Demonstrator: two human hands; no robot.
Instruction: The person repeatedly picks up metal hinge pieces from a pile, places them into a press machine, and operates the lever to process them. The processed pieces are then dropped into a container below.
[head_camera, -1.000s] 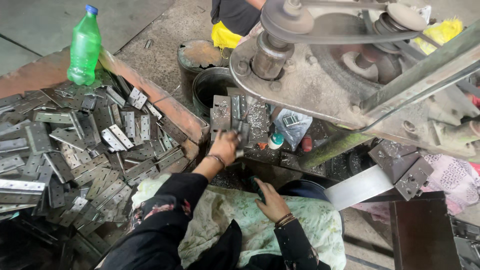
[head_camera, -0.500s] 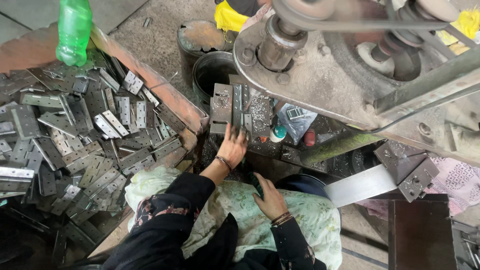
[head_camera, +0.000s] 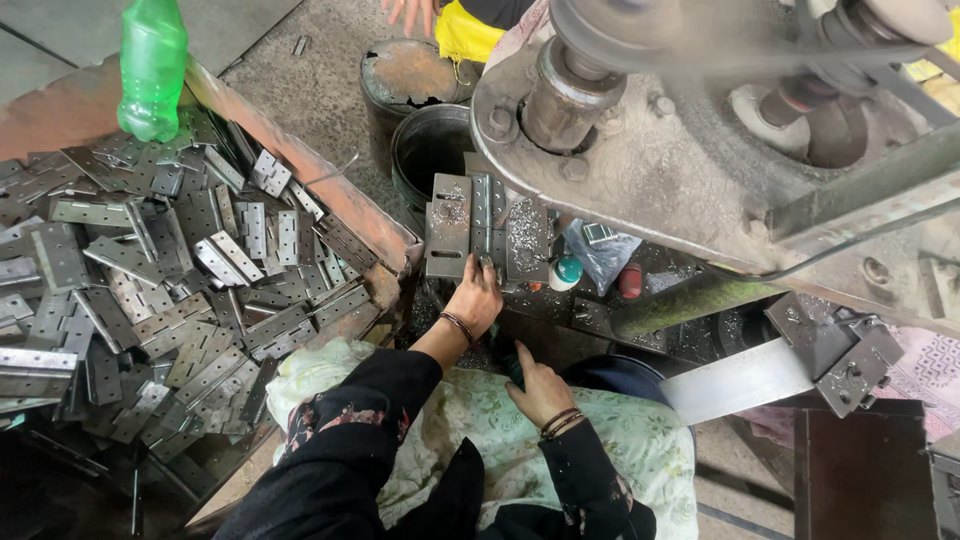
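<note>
My left hand (head_camera: 474, 300), with a bangle on the wrist, reaches forward to a row of grey metal hinge plates (head_camera: 449, 225) standing side by side on the machine bed. Its fingertips close on the lower end of a narrow hinge plate (head_camera: 484, 218) in the middle of that row. My right hand (head_camera: 540, 387), also bangled, lies on the pale floral cloth (head_camera: 620, 450) over my lap, thumb pointing up, holding nothing. Both arms wear black sleeves.
A rust-edged tray (head_camera: 330, 195) heaped with several loose hinges (head_camera: 190, 290) sits at left, a green bottle (head_camera: 152, 68) at its far corner. A rusty tin (head_camera: 408, 72) and dark bucket (head_camera: 432, 152) stand behind. The heavy press (head_camera: 700, 150) overhangs at right. Another person's hand (head_camera: 410, 12) shows at top.
The view has dropped lower and closer. My left hand has stayed at the hinge plates, shifting slightly forward. My right hand has not moved from my lap.
</note>
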